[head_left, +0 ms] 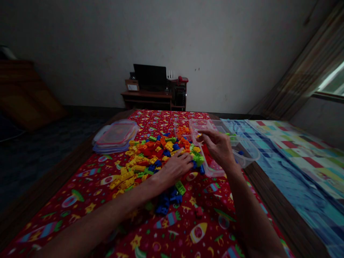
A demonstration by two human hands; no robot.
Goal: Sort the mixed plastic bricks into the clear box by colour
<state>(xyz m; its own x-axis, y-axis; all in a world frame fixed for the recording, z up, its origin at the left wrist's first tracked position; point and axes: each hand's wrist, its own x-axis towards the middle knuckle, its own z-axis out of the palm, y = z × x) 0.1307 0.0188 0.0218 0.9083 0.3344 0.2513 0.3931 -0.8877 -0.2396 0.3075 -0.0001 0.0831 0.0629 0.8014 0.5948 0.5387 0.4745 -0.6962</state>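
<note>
Your left hand (176, 168) lies palm down at the near right edge of the pile of building blocks (150, 154), just right of centre in the frame. Its fingers (185, 159) are stretched loosely over the yellow, orange and blue pieces, touching them without closing on any.

Your right hand (219, 147) is raised to the right of the pile, over the clear plastic container (212, 166). The thumb and first finger are drawn together in a pinch, but you cannot tell whether a block sits between them.

The container stands on the red patterned tablecloth (188, 222), touching the pile's right side, with blocks inside it at its far end. A second clear tub (248, 154) sits just beside it to the right.

A green block (180, 187) and a cluster of blue blocks (166, 202) lie loose below your left wrist. A stack of clear lids (116, 136) rests at the left of the pile. The table's wooden edge (282, 211) shows at lower right, with a checked cloth (295, 150) beyond it.
</note>
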